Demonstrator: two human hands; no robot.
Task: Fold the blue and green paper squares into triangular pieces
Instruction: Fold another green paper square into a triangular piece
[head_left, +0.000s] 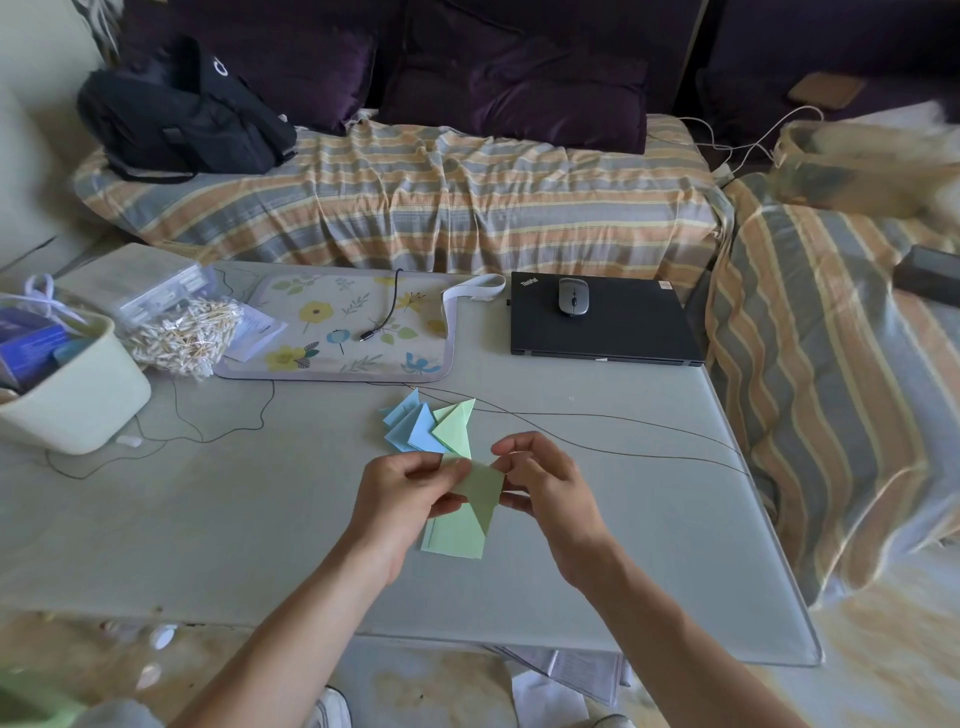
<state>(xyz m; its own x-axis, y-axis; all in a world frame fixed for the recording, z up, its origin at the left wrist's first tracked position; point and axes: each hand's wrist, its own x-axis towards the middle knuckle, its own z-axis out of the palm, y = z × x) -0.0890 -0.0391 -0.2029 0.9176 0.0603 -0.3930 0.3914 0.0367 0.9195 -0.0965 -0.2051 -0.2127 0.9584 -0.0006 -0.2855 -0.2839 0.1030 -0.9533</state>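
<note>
- While both hands work above the middle of the surface (260, 519), the left hand (400, 499) and the right hand (545, 488) pinch a green paper piece (483, 488) between them, left fingers (441, 467) curled on its left edge, right fingers (511, 447) curled on its right corner.
- Green piece in hand: partly folded, with a diagonal crease visible and one pointed flap hanging down; judged to be mid-fold, not yet a finished triangle.
- Directly beneath the hands, a small stack of green paper (457, 540) lies flat on the surface; it appears still unfolded, though how many sheets it holds cannot be told.
- Just beyond the hands, finished work: a cluster of blue triangular pieces (410, 426) touching and partly overlapped by green triangular pieces (457, 426).
- Progress, as a judgement: the blue paper seems done, since no flat blue squares are in view; the green is partly done, with the held piece and the stack under it remaining.
- Elsewhere on the surface: a floral mat (343, 327), a closed laptop (602, 322) carrying a mouse (573, 296), a pale bin (72, 395), and thin cables (597, 431) running close behind the folded pieces.
</note>
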